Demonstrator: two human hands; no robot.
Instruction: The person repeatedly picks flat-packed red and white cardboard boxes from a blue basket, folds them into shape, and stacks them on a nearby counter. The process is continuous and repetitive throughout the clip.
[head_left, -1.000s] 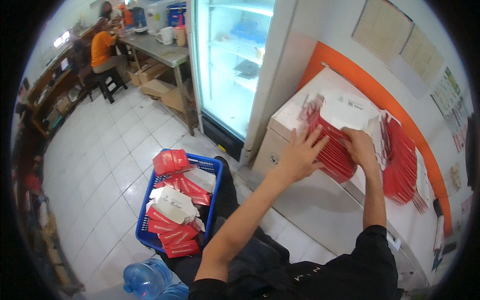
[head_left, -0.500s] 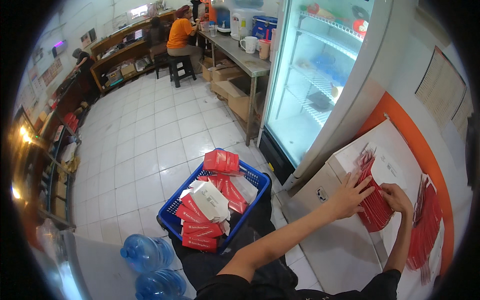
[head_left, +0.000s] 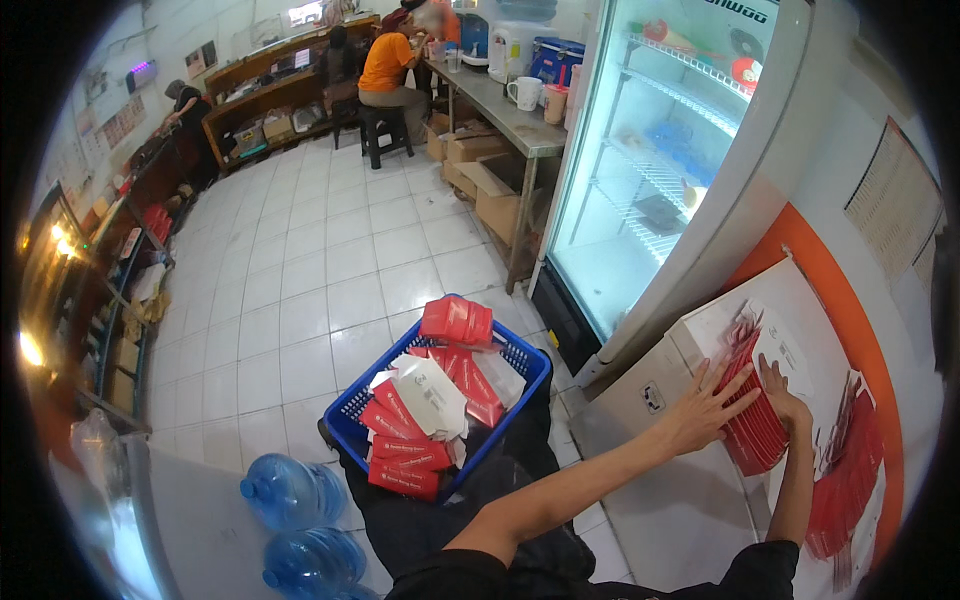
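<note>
A fanned stack of flat red cartons stands on the white top of a chest-like cabinet at the right. My left hand lies against the stack's left side, its fingers spread over the edges. On the other side, my right hand touches the stack with fingers stretched out along it. The cartons sit between both palms. Just right of them lies a second pile of red cartons, spread in an arc. A white carton sheet is behind the stack, partly hidden.
A blue basket holding folded red cartons rests by my lap. Two large blue water bottles are at lower left. A lit glass-door fridge stands ahead, beside a metal table. A person in orange sits far back.
My right hand's fingers have gone from curled at the stack's edge to stretched along its side. The left hand stays on the stack. The whole view has shifted slightly.
</note>
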